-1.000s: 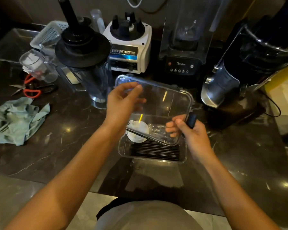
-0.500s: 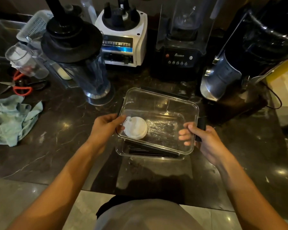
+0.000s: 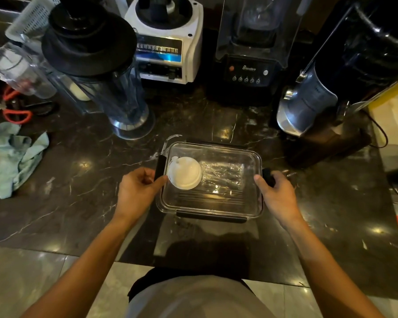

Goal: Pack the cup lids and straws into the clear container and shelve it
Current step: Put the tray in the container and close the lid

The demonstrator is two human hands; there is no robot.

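- Sealing step: cover sits on clear container (image 3: 210,208), white cup lid (image 3: 184,172) inside.
- Left hand (image 3: 137,191) fingers pinch left black latch (image 3: 160,167); right hand (image 3: 277,195) fingers curl around right latch (image 3: 267,175).
- Next, likely: press latches shut, then shelve.

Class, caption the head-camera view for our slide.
Both hands press the lid onto a clear rectangular plastic container holding white round cup lids.

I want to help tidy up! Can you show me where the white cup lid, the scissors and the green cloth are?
Cup lid (image 3: 184,172), head view, middle of its white top, inside the clear box.
Scissors (image 3: 17,115), head view, on the red handle loop.
Cloth (image 3: 9,157), head view, middle of the crumpled green fabric.
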